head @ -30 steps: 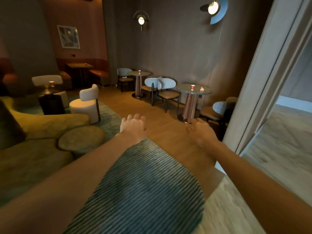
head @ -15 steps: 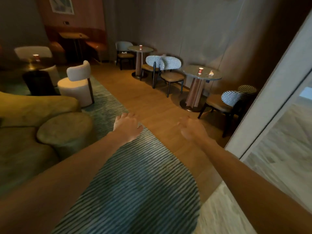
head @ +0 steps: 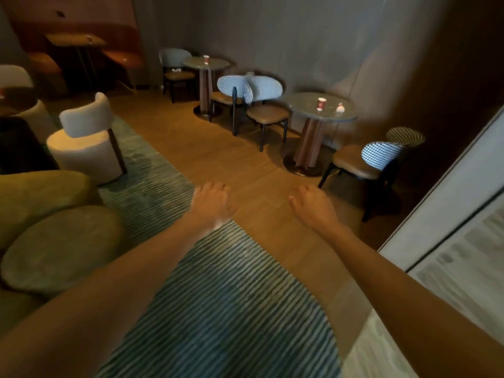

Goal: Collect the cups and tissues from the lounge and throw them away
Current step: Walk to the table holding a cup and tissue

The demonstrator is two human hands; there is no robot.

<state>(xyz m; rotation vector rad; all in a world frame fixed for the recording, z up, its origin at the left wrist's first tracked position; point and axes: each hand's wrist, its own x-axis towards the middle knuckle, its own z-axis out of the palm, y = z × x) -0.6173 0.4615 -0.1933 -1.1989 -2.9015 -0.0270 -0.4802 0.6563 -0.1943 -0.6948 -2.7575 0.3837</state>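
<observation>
Head view. Step: approach, nothing collected yet. My left hand (head: 211, 204) and right hand (head: 313, 205) reach out over the floor, fingers loosely curled, each grip holding nothing. Near surface (head: 305, 115), ahead right: red cup (head: 321, 103) and tissue (head: 339, 108), near each other. Far surface (head: 196, 62): second cup (head: 206, 59). Next: walk to the near surface and grip the cup.

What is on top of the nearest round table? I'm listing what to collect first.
On the nearest round table stand a red paper cup and, to its right, a small crumpled white tissue. Nothing covers the tabletop; the blur could hide smaller scraps.
</observation>
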